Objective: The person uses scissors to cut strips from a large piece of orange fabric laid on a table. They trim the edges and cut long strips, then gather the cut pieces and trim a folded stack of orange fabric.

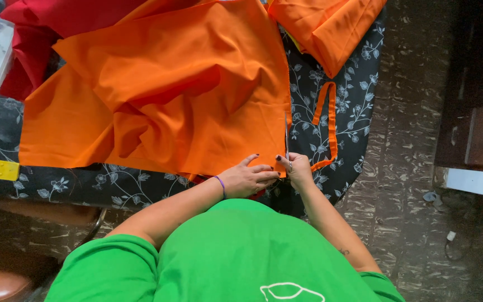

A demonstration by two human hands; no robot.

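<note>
my right hand grips slim metal scissors at the near edge of the folded orange cloth; my left hand presses it flat. one narrow orange strip lies cut at right; i judge most remains.

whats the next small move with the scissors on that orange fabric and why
Probably one more short snip forward along the right edge of the orange fabric. The right hand holds the scissors with blades pointing up that edge, a narrow cut strip already lies beside it, and the left hand presses the cloth flat close to the blades, steadying it.
</note>
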